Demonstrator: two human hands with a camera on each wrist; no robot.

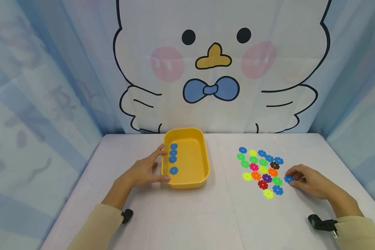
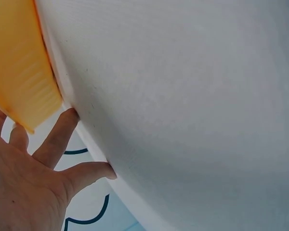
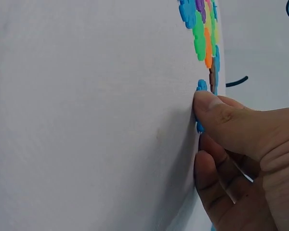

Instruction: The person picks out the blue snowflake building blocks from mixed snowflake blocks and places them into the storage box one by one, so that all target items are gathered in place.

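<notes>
A yellow tray (image 1: 192,184) stands left of the table's middle, with several blue flower-shaped discs (image 1: 173,170) in a column along its left inner side. Beside its left wall is my left hand (image 1: 145,170), fingers spread and fairly straight; in the head view, fingertips and thumb reach its rim. The left wrist view shows the spread fingers against the tray's outside (image 2: 26,72). My right hand (image 1: 314,182) pinches a blue flower disc (image 3: 201,85) between thumb and fingers, low at the tabletop. The disc is partly hidden by the thumb.
Several loose flower discs (image 1: 263,169) in blue, green, yellow, orange, pink, red, purple and brown lie on the white tabletop (image 1: 218,215), left of the right hand. A cartoon-printed curtain (image 1: 212,114) hangs behind the table. Each wrist carries a small black camera (image 1: 322,223).
</notes>
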